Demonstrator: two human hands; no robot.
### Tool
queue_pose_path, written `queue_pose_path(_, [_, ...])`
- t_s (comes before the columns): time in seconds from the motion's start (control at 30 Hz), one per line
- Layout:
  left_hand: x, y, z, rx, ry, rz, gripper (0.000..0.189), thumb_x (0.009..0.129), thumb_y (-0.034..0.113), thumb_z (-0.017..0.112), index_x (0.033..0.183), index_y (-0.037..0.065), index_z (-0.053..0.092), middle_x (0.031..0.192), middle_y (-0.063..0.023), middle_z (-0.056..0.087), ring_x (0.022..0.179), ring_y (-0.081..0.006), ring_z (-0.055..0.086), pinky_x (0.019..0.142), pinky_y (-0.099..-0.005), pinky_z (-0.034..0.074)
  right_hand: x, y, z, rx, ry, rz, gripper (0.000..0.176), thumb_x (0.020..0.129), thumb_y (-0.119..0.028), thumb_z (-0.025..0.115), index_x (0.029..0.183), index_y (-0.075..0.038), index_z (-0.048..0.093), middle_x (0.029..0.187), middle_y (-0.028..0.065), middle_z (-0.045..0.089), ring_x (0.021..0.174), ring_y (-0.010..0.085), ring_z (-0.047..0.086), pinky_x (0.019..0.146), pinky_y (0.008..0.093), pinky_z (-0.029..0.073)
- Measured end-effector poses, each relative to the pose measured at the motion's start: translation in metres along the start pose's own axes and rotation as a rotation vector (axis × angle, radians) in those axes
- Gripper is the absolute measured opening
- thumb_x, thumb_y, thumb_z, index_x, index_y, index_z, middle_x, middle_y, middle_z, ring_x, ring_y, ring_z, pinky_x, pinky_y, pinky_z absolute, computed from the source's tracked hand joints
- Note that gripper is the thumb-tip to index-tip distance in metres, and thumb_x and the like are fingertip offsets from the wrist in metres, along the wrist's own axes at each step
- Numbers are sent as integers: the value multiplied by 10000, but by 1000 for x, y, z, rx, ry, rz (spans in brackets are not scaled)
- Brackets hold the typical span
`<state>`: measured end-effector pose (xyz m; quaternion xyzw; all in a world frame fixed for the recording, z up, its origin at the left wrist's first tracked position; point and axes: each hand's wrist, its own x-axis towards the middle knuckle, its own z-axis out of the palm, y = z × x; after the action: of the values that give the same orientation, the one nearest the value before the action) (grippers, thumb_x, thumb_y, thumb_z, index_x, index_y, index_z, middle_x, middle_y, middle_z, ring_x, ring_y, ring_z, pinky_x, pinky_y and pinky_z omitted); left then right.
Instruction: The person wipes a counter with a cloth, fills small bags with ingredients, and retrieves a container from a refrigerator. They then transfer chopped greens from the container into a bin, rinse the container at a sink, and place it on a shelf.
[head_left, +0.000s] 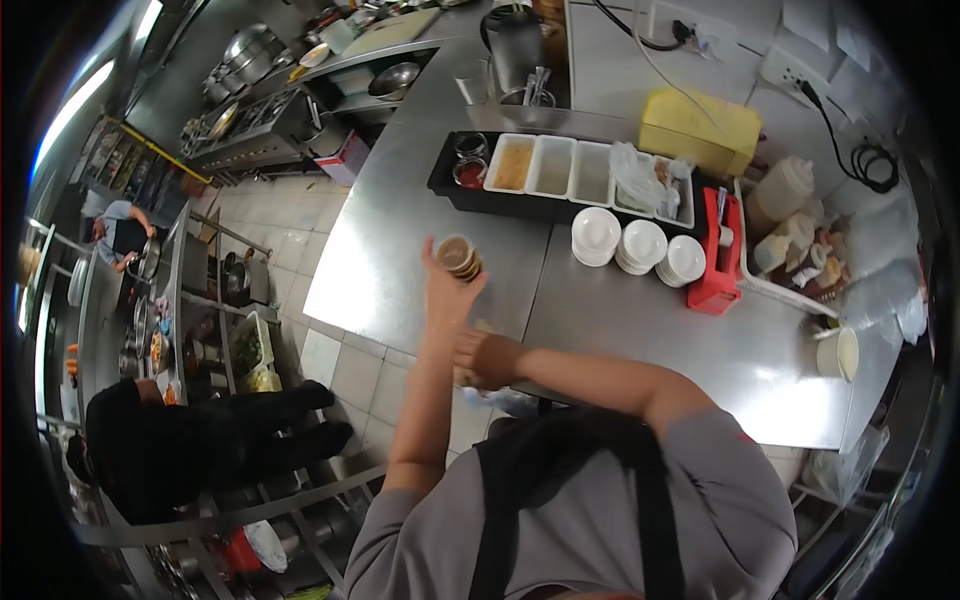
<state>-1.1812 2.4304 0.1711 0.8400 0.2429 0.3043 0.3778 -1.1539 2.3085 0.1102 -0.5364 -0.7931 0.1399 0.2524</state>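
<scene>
My left hand [452,298] is wrapped round a short stack of small round tubs [458,256], brown at the top, raised above the near left part of the steel counter [390,215]. Just below it, my right hand [488,360] is closed by the counter's front edge, close to my left forearm. What its fingers hold is too unclear to make out. Some clear plastic [500,402] shows under that hand, partly hidden by my body.
Behind stands a black holder [500,200] with several white containers. Stacked white dishes [597,232], a red rack [716,255] and a crate [790,288] of bottles sit rightward. A paper cup [838,352] is far right. Two people [180,450], [120,230] are at left.
</scene>
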Motion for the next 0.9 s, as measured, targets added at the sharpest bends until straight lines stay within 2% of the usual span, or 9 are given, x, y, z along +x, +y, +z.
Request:
queue_pose_path(0.17, [23,1,74,-78,-17,83,971,646,148,765,1360,42,115,1134,-229,526,1052,-378,532,911,-401,414,-162,-39,-33,-131,177,511,705,691,-156,591,1337,-20,342,1389,191,323,1334,292,247,1115,405,171])
queue_pose_path(0.3, [33,2,112,67,-38,80,1009,608,160,806,1343,-46,146,1360,-242,292,1258,-362,324,1059,-387,261,-287,-91,-53,-274,398,936,664,682,-115,574,1314,-40,384,1352,195,370,1300,322,302,1091,436,218])
queue_pose_path(0.43, [33,-10,126,-395,-63,22,1143,565,223,861,1360,-62,91,1357,-247,256,1271,-342,284,1065,-430,238,-447,-103,-56,-641,751,1407,544,744,-103,528,1268,-4,421,1304,216,409,1235,367,369,1049,470,272])
queue_pose_path(0.5, [18,8,117,22,142,110,1030,630,272,821,1333,-90,161,1330,-264,278,1239,-359,303,1035,-455,258,-505,-89,-78,-841,847,1623,482,801,-148,499,1247,23,432,1292,227,415,1218,372,381,1040,463,282])
queue_pose_path(0.6, [-20,48,118,185,331,255,886,683,250,780,1293,-92,236,1289,-249,319,1178,-362,351,988,-466,288,-540,-41,-116,-844,898,1872,490,840,-264,484,1212,53,450,1277,238,424,1212,375,376,1036,431,285])
queue_pose_path(0.67, [-49,79,134,222,341,352,754,732,203,725,1275,-61,273,1233,-220,368,1098,-329,402,908,-454,347,-499,-33,-159,-443,1095,1734,527,838,-323,490,1186,72,460,1258,257,427,1188,384,382,1031,423,283])
queue_pose_path(0.73, [-78,132,148,5,67,367,616,758,116,679,1248,-42,339,1161,-191,427,1029,-288,434,854,-401,386,-482,8,-144,-886,824,1736,565,832,-351,495,1195,78,453,1268,268,416,1205,380,368,1037,423,273])
queue_pose_path(0.8, [-97,151,171,-71,-66,481,525,770,63,643,1220,-27,389,1110,-169,456,963,-255,461,805,-367,409,-429,-27,-151,-580,804,1726,612,832,-360,492,1251,78,406,1322,263,372,1267,368,314,1061,410,246])
queue_pose_path(0.9, [-119,193,203,-251,-317,550,399,787,-16,587,1168,-5,470,1024,-130,499,838,-200,505,719,-307,440,-451,-37,-109,-641,581,1400,643,814,-335,525,1313,31,354,1371,218,336,1291,360,285,1072,409,237])
